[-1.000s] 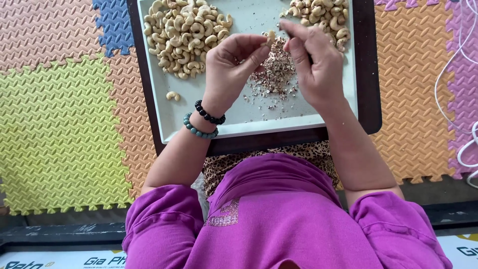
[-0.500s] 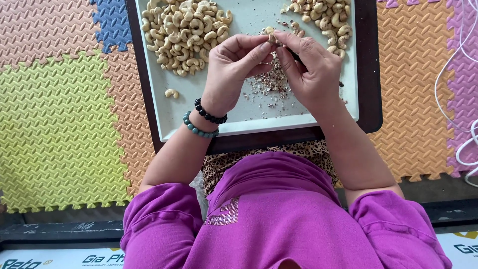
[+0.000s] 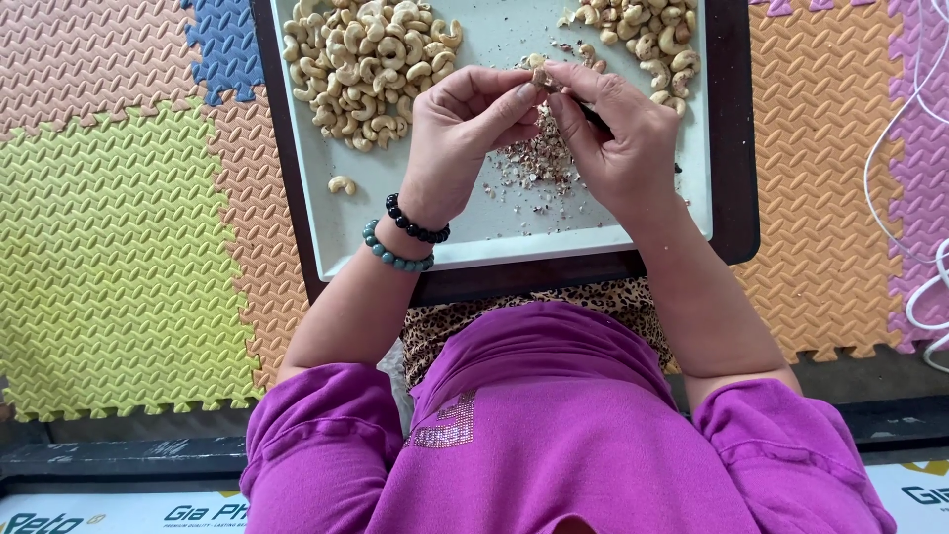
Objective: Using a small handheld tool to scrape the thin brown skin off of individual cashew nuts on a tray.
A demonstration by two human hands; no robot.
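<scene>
Presently, nut: single cashew (image 3: 539, 71) pinched between both hands above the tray, over the heap of skins.
Left hand: left hand (image 3: 457, 138) closed round the cashew with thumb and forefinger, two bead bracelets (image 3: 405, 237) at the wrist.
Right hand: right hand (image 3: 613, 133) closed too, fingertips on the same nut, a dark slim tool partly hidden in the grip.
Doing it well: best kept low over the skins (image 3: 539, 163) so flakes fall there; light pressure, to judge by how easily such kernels split.
Pale pile: peeled cashews (image 3: 366, 69) at the tray's upper left; one stray nut (image 3: 342, 185) apart below.
Other pile: further cashews (image 3: 643, 40) at upper right, some with brown skin.
Tray: pale grey tray (image 3: 514, 242) on a dark board (image 3: 736, 148).
Floor: foam mats (image 3: 119, 257) in yellow, orange, blue, pink.
Signs: white strip with dark lettering (image 3: 119, 514) along the bottom edge, left and right.
Cable: white cable (image 3: 914, 148) at far right.
</scene>
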